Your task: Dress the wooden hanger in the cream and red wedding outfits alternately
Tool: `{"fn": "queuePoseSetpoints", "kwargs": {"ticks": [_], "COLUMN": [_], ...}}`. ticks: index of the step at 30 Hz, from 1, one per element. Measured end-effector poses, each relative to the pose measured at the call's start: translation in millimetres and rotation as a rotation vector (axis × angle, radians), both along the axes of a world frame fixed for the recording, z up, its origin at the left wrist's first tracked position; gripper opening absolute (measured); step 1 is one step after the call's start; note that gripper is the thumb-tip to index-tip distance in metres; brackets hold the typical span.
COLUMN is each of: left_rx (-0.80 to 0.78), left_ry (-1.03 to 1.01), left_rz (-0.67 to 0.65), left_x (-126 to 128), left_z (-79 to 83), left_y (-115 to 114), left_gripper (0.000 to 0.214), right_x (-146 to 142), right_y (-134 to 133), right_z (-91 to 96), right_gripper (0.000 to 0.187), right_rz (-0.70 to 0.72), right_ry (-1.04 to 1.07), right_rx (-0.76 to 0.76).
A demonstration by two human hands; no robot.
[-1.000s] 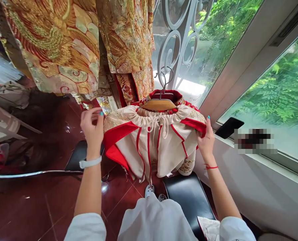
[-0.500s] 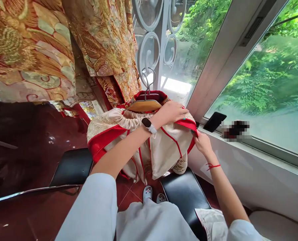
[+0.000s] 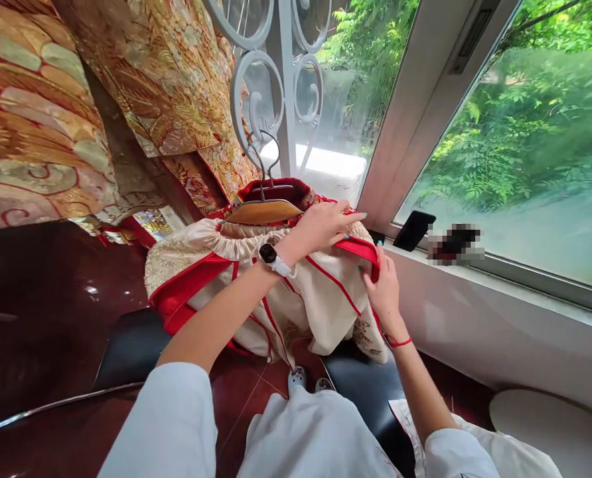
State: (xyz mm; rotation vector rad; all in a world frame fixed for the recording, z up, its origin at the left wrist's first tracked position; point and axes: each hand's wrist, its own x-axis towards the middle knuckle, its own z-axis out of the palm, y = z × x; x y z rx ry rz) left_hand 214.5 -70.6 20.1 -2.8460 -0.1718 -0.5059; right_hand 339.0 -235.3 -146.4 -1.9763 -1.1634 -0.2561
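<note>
A cream jacket (image 3: 333, 289) with red trim and beaded shoulders hangs spread out before me. A wooden hanger (image 3: 261, 212) shows at its neck, in front of a red collar (image 3: 276, 189). My left hand (image 3: 320, 229) lies on the jacket's right shoulder with its fingers stretched out, the tips close to the red band (image 3: 358, 249). At the band's outer end is my right hand (image 3: 384, 289), its thumb and fingers apart on either side of the red edge. Part of the jacket's left side is hidden by my left forearm.
Gold-and-red embroidered garments (image 3: 176, 73) hang at the left. A white scrolled metal grille (image 3: 287, 86) stands behind the hanger. On the windowsill (image 3: 505, 285) rests a dark phone (image 3: 414, 229), beside a blurred-out object. Black seats (image 3: 360, 378) are below the jacket.
My right hand has loosened from its pinch on the red edge, and its fingers now spread around it. The left hand's fingers have lifted and spread a little. The view has shifted right.
</note>
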Motion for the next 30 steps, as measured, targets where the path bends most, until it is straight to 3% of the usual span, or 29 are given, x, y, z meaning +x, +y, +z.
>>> {"fn": "queuePoseSetpoints", "kwargs": {"ticks": [3,6,9,13,16,20,23,24,26,30], "left_rx": [0.018,0.078,0.132,0.218,0.259,0.233,0.181,0.173,0.17,0.179], "left_ry": [0.051,0.103,0.098,0.059,0.045,0.034,-0.009,-0.023,-0.019,0.082], "left_rz": [0.048,0.071,0.071,0.041,0.048,0.078,0.089,0.091,0.092,0.019], "left_x": [0,1,0,0,9,26,36,37,37,31], "left_z": [5.3,6.7,2.8,-9.8,-19.1,-20.9,-17.6,-16.8,-16.5,-21.4], "left_y": [0,-1,-5,-14,-12,-1,-1,-3,-6,-5], "left_gripper": [0.041,0.029,0.03,0.049,0.034,0.032,0.033,0.035,0.035,0.03], "right_x": [-18,-24,-14,8,20,37,43,41,34,13], "right_y": [9,23,33,37,43,46,38,35,29,30], "right_z": [-12.5,-17.7,-7.3,21.1,46.8,97.6,122.6,121.0,100.6,30.1], "right_gripper": [0.086,0.075,0.064,0.062,0.061,0.045,0.032,0.032,0.037,0.042], "right_rz": [-0.055,-0.155,-0.139,-0.071,-0.047,0.064,0.082,0.055,0.0,-0.006], "right_ry": [-0.007,0.051,0.09,-0.034,-0.148,-0.329,-0.414,-0.404,-0.326,-0.13], "right_rx": [0.188,0.186,0.106,-0.001,-0.107,-0.388,-0.337,-0.261,-0.104,0.009]}}
